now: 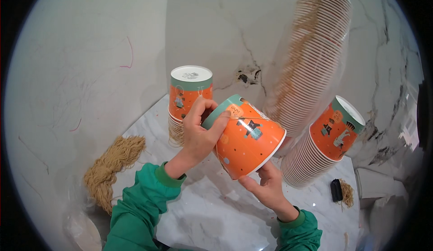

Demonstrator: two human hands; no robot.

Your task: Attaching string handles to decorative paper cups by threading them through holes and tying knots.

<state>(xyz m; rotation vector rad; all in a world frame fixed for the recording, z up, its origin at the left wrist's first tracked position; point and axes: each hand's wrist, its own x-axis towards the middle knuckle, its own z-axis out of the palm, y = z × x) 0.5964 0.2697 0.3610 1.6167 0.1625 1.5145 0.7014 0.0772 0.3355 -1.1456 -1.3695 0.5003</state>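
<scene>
Tilted on its side above the table is an orange paper cup (255,149) with a green band at its base and small printed figures. My left hand (198,129) is closed on the green base end, with the thumb across the side. Lower down, my right hand (269,189) grips the white rim between thumb and fingers. A thin tan strand (255,117) runs across the cup's side from near my left thumb toward the rim. Whether it is string or a rubber band, I cannot tell.
Upside-down stacks of matching cups stand behind (191,88) and at right (336,134). A tall plastic-wrapped cup stack (311,61) leans near the marble wall. A tan strand bundle (112,167) hangs over the left table edge. A black object (336,190) lies at right.
</scene>
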